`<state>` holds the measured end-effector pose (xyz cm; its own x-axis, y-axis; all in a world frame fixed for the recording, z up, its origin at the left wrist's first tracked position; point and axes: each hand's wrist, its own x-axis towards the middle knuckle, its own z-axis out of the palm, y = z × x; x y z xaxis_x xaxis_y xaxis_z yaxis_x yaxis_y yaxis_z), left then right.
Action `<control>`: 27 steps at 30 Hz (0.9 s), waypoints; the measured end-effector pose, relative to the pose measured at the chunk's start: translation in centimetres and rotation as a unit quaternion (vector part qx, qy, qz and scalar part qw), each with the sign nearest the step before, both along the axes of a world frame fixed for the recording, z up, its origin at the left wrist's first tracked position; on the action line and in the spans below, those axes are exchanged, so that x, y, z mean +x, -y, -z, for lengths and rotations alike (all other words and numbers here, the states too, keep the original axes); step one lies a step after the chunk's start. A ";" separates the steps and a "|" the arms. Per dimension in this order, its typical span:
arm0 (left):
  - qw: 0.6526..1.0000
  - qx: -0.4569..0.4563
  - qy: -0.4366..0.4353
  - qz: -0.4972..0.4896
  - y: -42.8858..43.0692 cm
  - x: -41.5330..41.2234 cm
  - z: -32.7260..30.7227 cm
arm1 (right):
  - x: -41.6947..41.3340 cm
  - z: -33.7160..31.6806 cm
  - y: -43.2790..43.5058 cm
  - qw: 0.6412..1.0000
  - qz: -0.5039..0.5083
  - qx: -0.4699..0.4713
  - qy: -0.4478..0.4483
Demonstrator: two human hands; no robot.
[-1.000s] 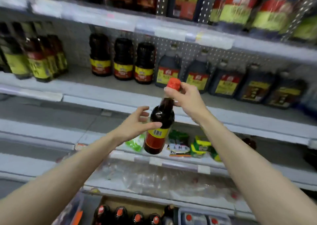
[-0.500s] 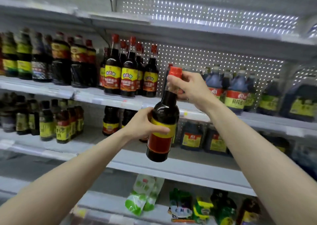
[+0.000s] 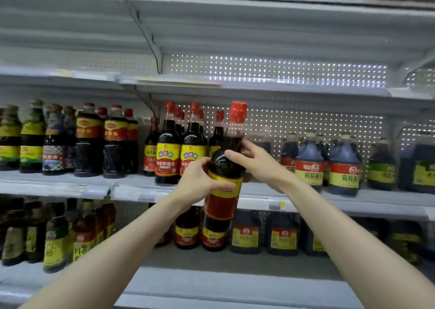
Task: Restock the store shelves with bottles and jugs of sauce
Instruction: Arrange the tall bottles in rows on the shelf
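A dark sauce bottle (image 3: 223, 200) with a red cap and a red-and-yellow label is held upright in front of the middle shelf (image 3: 353, 200). My left hand (image 3: 200, 181) grips its body at the label's top edge. My right hand (image 3: 256, 160) holds its shoulder and lower neck, just below the cap. The bottle's base hangs below the shelf's front edge, beside a row of similar red-capped bottles (image 3: 168, 151). A gap on the shelf shows behind the bottle, left of the blue-shouldered jugs (image 3: 309, 165).
Larger bottles with yellow and red labels (image 3: 89, 144) fill the middle shelf's left side. Dark jugs (image 3: 381, 167) stand at the right. The lower shelf (image 3: 235, 261) holds more bottles and jugs (image 3: 246, 235). The shelf above (image 3: 259, 85) looks bare.
The view has tilted upward. The bottle has risen toward the middle shelf. My right hand has slid from the cap down to the bottle's shoulder; my left hand still grips the body.
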<state>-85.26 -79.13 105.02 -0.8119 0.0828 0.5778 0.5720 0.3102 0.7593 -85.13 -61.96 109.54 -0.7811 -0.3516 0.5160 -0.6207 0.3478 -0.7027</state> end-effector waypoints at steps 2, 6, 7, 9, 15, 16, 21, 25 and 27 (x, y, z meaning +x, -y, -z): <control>1.000 0.009 -0.011 0.015 1.1 -1.1 -1.0 | -0.9 -0.2 1.1 0.999 -0.008 -0.033 0.027; 0.998 0.022 -0.036 0.040 2.9 -4.1 -2.6 | -2.6 -1.7 3.1 0.998 -0.005 -0.066 0.000; 0.998 0.023 -0.042 0.043 3.2 -4.8 -2.9 | -3.0 -2.0 3.5 0.997 -0.005 -0.075 -0.011; 0.997 0.023 -0.062 0.047 3.7 -6.2 -3.7 | -3.7 -2.8 4.3 0.995 -0.009 -0.099 -0.023; 0.994 0.038 -0.080 0.062 4.0 -9.6 -4.7 | -6.4 -3.9 5.2 0.992 -0.002 -0.109 -0.068; 0.994 0.042 -0.078 0.063 3.9 -10.2 -4.8 | -7.1 -4.0 5.2 0.992 -0.001 -0.109 -0.070; 0.995 0.051 -0.079 0.044 3.2 -13.0 -4.6 | -10.3 -4.5 5.0 0.992 -0.001 -0.106 -0.061; 0.995 0.056 -0.072 0.027 2.7 -15.0 -4.1 | -12.8 -4.3 4.5 0.994 0.003 -0.095 -0.050; 0.996 0.058 -0.066 0.019 2.4 -15.7 -3.9 | -13.7 -4.3 4.3 0.995 0.003 -0.090 -0.046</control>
<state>-100.97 -81.53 108.93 -0.7254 0.0381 0.6873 0.6792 0.2020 0.7056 -98.78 -66.24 113.87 -0.7297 -0.2425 0.6393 -0.6834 0.2247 -0.6947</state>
